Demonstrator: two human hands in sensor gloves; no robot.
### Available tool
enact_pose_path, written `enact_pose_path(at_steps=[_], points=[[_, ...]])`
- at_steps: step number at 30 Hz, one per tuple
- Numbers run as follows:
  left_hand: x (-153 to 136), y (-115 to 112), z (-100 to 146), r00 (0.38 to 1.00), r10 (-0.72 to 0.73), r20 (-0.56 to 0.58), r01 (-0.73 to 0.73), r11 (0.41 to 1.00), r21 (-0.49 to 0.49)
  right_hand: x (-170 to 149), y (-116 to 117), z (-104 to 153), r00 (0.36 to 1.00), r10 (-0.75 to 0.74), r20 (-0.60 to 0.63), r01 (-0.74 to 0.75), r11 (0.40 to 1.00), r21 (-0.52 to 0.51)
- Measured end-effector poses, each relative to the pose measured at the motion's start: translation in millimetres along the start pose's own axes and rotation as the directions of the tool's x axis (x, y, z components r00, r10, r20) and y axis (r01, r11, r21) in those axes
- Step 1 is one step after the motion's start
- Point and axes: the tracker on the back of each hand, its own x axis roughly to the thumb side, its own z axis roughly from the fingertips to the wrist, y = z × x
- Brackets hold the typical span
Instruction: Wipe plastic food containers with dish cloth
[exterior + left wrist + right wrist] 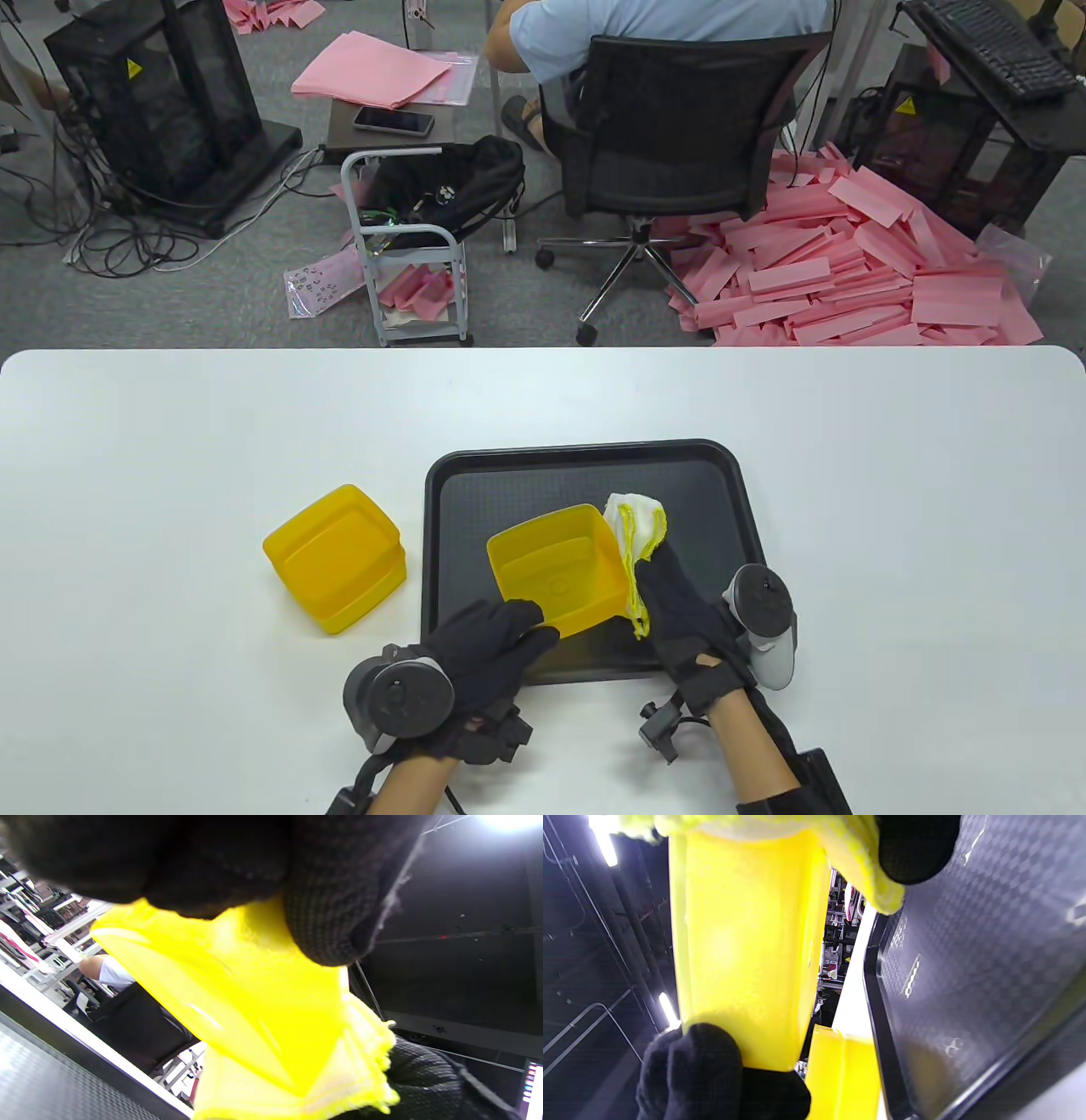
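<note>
A yellow plastic container (556, 573) is held upside down over the black tray (509, 484). My left hand (484, 641) grips its near left corner, seen close in the left wrist view (237, 993). My right hand (679, 611) holds a white dish cloth with yellow edging (636, 531) against the container's right side. The right wrist view shows the container (742, 950), the cloth (857, 870) and the left hand's fingers (708, 1073) on its far end. A second yellow container (335, 556) sits upside down on the table left of the tray.
The white table (891, 509) reaches well beyond the tray on both sides. Behind its far edge are an office chair (670, 144) with a seated person, a small cart (416, 246) and a pile of pink foam strips (848, 263).
</note>
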Motion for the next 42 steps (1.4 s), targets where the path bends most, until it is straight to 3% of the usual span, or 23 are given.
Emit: enact_pose_path(at_steps=[14,21,30,34,42], points=[[18.1,-11.8,-1.5,0.978,0.155,0.137,-0.138,0.982,-0.127,-8.8,-29.3,13.7,0.98,-0.192,0.056,0.195,0.98,-0.049],[22.5,-13.9,-1.2,0.951,0.274,0.144,-0.241,0.947,-0.211,-16.4,-36.9,15.9,0.947,-0.319,0.024,0.316,0.945,0.089],[39.9,-13.1,1.2,0.893,0.416,0.173,-0.36,0.889,-0.283,-23.7,-21.6,14.4,0.814,-0.575,-0.082,0.564,0.747,0.352],[42.2,-16.4,2.4,0.86,0.487,0.153,-0.429,0.852,-0.3,-23.1,-5.3,13.0,0.776,-0.616,-0.134,0.608,0.675,0.417],[34.9,-16.0,1.1,0.836,0.535,0.124,-0.495,0.832,-0.251,-24.1,33.8,11.6,0.654,-0.717,-0.239,0.729,0.515,0.45]])
